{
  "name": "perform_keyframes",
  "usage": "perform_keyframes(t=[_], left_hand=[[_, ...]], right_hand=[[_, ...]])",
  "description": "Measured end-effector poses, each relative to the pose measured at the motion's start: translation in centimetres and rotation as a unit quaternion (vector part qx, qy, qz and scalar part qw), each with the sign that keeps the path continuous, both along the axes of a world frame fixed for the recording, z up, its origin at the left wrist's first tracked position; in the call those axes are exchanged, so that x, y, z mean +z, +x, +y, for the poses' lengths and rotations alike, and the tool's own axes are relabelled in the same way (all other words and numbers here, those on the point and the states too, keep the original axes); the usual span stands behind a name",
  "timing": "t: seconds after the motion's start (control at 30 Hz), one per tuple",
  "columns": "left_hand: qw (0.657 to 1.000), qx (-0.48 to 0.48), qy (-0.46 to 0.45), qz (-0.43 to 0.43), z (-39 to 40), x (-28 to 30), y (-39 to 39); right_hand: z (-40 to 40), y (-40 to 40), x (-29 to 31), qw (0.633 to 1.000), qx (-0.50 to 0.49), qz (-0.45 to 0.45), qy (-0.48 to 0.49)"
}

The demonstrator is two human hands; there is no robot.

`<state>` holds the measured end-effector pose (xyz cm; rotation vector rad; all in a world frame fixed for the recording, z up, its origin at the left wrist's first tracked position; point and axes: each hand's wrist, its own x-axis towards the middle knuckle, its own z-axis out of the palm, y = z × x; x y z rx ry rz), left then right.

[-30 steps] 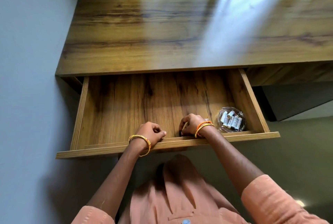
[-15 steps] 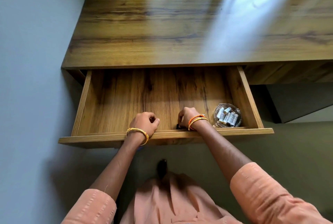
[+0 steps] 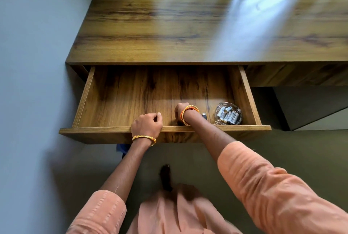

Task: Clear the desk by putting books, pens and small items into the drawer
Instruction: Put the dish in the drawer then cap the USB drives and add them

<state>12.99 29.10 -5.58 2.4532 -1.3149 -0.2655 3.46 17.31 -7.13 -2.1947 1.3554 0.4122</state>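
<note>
since a second ago your left hand has slid back from inside the drawer to its front edge, fingers curled loosely over the lip and holding nothing else. your right hand stays low inside the front of the drawer, fingers hidden, so i cannot tell what they hold; a small dark item lies just beside the wrist. a glass dish of small rolls sits in the front right corner. the worktop carries only window glare.

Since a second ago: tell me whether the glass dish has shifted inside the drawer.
No. The glass dish sits in the same front right corner of the drawer, beside the right wall.
</note>
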Motion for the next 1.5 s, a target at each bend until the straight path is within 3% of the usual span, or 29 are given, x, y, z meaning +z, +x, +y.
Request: perform_keyframes(t=[0.2,0.33,0.4,0.53,0.63,0.87,1.2,1.5], left_hand=[[1.0,0.0,-0.012,-0.011,0.0,0.0,-0.1],[0.992,-0.046,-0.093,-0.072,1.2,-1.4,-0.7],[0.982,-0.077,-0.103,-0.14,2.3,-2.8,-1.6],[0.969,-0.079,-0.14,-0.188,2.7,-4.1,-2.0],[0.958,-0.094,-0.169,-0.212,1.8,-4.9,-1.4],[0.948,-0.165,-0.154,-0.223,-3.6,-5.0,2.0],[0.944,-0.179,-0.093,-0.261,-16.1,-4.3,8.9],[0.923,-0.152,-0.203,-0.289,-19.6,-5.8,10.5]], right_hand=[[-0.6,-1.0,0.8,1.0,-0.007,-0.014,0.023],[0.5,-4.3,3.8,0.975,-0.148,-0.167,0.0],[3.3,-6.3,3.8,0.958,-0.18,-0.208,-0.079],[7.9,-8.4,-0.2,0.901,-0.093,-0.203,-0.372],[7.2,-8.1,-1.9,0.872,-0.071,-0.208,-0.438],[1.4,-6.3,-2.0,0.886,-0.009,-0.193,-0.421],[-11.2,-1.3,-2.0,0.9,-0.029,-0.122,-0.417],[-15.4,0.1,-3.8,0.818,-0.062,-0.199,-0.537]])
